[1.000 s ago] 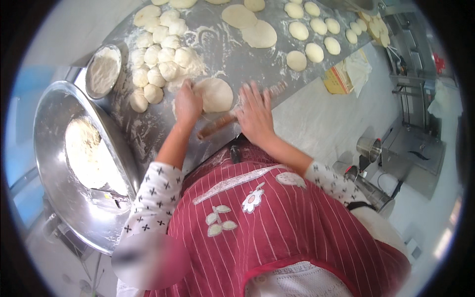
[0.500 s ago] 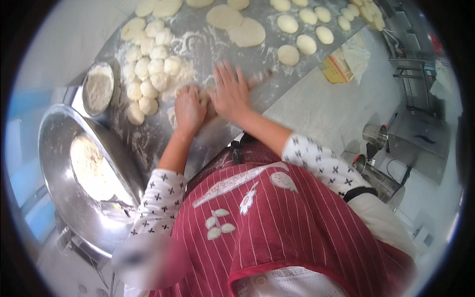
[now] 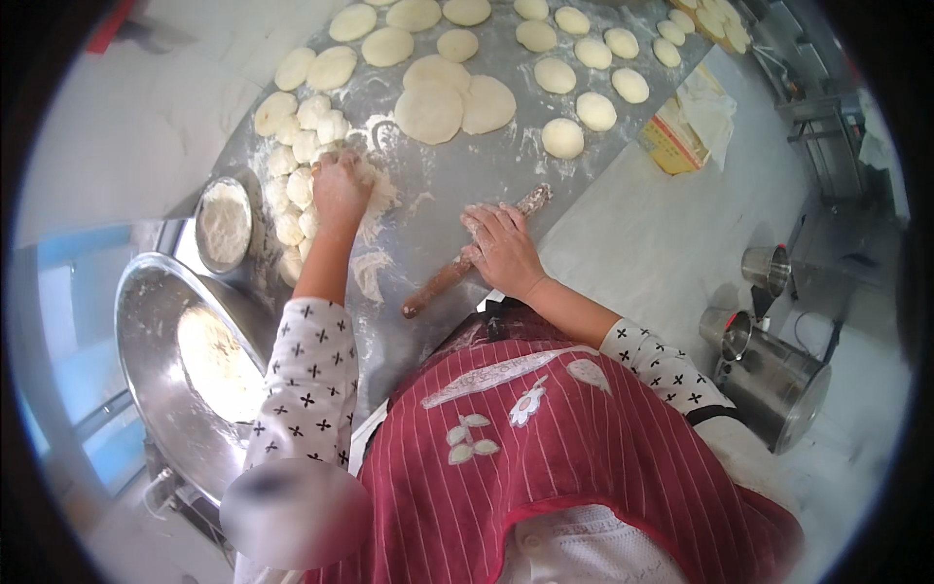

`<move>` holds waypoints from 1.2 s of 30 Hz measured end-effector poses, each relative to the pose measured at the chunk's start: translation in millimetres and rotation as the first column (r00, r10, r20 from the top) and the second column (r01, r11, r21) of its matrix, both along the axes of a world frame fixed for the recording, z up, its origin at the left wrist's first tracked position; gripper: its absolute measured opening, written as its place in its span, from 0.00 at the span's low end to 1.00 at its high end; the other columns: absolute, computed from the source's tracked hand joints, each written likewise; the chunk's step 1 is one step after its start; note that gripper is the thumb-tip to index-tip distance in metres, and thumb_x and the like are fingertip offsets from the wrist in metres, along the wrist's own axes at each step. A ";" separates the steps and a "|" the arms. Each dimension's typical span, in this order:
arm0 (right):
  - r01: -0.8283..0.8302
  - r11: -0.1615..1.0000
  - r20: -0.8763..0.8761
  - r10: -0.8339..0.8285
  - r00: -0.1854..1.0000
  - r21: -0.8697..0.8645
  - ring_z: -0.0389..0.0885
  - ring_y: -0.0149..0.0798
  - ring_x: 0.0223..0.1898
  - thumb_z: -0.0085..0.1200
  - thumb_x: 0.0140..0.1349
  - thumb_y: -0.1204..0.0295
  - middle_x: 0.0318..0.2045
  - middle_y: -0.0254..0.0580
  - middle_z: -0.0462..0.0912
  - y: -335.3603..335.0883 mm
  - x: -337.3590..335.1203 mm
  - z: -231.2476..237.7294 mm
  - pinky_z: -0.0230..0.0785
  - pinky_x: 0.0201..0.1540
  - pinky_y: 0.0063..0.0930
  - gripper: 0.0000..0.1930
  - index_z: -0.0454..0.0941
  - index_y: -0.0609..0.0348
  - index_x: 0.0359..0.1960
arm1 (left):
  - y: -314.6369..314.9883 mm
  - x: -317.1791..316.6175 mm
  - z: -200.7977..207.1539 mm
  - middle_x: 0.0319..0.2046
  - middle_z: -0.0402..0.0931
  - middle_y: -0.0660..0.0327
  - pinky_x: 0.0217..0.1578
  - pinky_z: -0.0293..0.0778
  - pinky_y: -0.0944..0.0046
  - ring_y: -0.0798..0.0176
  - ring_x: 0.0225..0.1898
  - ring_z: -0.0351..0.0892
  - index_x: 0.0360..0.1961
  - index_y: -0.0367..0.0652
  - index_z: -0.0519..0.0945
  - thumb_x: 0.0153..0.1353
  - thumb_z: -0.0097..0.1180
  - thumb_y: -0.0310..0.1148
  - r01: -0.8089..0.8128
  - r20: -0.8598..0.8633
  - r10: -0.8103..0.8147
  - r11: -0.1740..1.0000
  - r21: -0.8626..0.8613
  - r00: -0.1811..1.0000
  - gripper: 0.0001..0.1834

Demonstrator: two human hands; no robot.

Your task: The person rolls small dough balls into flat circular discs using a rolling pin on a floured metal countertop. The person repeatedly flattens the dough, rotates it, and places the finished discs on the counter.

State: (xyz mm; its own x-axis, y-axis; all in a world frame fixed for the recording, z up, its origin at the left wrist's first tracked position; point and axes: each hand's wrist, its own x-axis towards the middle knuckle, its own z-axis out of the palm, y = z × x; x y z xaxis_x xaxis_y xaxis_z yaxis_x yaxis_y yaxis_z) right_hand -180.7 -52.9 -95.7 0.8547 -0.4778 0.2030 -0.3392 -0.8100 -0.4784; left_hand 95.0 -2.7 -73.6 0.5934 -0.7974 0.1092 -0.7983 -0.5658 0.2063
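Note:
My left hand (image 3: pixel 341 190) reaches into the cluster of pale dough balls (image 3: pixel 300 190) at the left, its bent fingers closed around one at the cluster's right edge. That ball is mostly hidden under the fingers. Loose flour (image 3: pixel 381 195) lies beside this hand. My right hand (image 3: pixel 504 245) rests over a wooden rolling pin (image 3: pixel 435 289), fingers draped across its floury upper half. The pin lies slantwise on the grey worktop (image 3: pixel 443 209). Beyond it, three flat dough rounds (image 3: pixel 428 115) overlap each other.
More flattened rounds (image 3: pixel 387 46) and small thick discs (image 3: pixel 562 138) spread over the far worktop. A flour bowl (image 3: pixel 224 224) and a large steel basin (image 3: pixel 146 336) stand left. Right of the table edge are a yellow-and-red bag (image 3: pixel 673 146) and steel pots (image 3: pixel 778 384) on the floor.
My left hand has left the rolling pin for the dough balls. My right hand, still on the pin, has shifted right. A third round now overlaps the two flat ones.

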 end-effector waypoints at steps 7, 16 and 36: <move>0.007 1.000 0.003 -0.007 1.000 -0.011 0.67 0.44 0.60 0.52 0.60 0.60 0.54 0.44 0.73 -1.1 0.5 -2.6 0.49 0.66 0.44 0.22 0.75 0.63 0.50 | 11.3 -27.5 -36.5 0.34 0.81 0.47 0.43 0.75 0.53 0.47 0.39 0.81 0.38 0.39 0.80 0.54 0.58 0.32 0.029 -0.575 -0.060 0.998 -0.064 0.816 0.11; 0.016 0.997 0.017 -0.017 1.000 0.070 0.68 0.46 0.58 0.53 0.59 0.63 0.54 0.46 0.73 -9.8 11.8 2.0 0.53 0.63 0.42 0.21 0.74 0.64 0.49 | -61.9 -86.0 -44.0 0.67 0.54 0.44 0.60 0.53 0.34 0.41 0.68 0.53 0.64 0.42 0.64 0.65 0.45 0.52 -0.170 0.079 0.173 0.985 -0.042 0.982 0.33; 0.229 0.966 0.001 -0.230 0.973 -0.118 0.58 0.51 0.68 0.47 0.64 0.55 0.64 0.59 0.62 -47.6 106.3 -17.0 0.49 0.67 0.45 0.35 0.59 0.71 0.64 | 4.2 -69.3 -22.5 0.36 0.79 0.42 0.42 0.74 0.48 0.40 0.40 0.79 0.37 0.38 0.81 0.56 0.58 0.40 0.090 -0.510 -0.004 0.985 0.145 0.860 0.15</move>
State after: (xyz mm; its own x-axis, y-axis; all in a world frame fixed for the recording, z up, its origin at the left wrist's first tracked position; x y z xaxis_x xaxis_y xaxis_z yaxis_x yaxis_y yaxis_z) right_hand -74.3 -100.5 -112.7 0.7278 -0.6350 0.2591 -0.5277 -0.7598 -0.3798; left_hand 25.7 1.5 -96.1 0.4935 -0.8066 -0.3254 -0.6338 -0.5897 0.5004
